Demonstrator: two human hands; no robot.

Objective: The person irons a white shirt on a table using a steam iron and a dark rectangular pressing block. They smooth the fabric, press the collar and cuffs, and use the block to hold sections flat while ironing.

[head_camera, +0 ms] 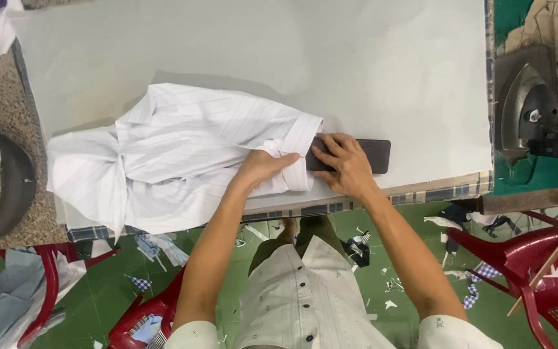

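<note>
1. One white striped shirt [182, 152] lies on the worktop [369, 71], its body bunched toward 9 o'clock; only the cuff end looks flattened, the rest still rumpled
2. Left hand [263, 167] presses the cuff, fingers flat, gripping nothing
3. Right hand [347, 167], fingers spread, rests on one dark flat block [372, 155] at the cuff's 3 o'clock side
4. One iron [527, 106] sits apart at 3 o'clock

packages: none | labels: none | signs: none | screens: none in view
</note>
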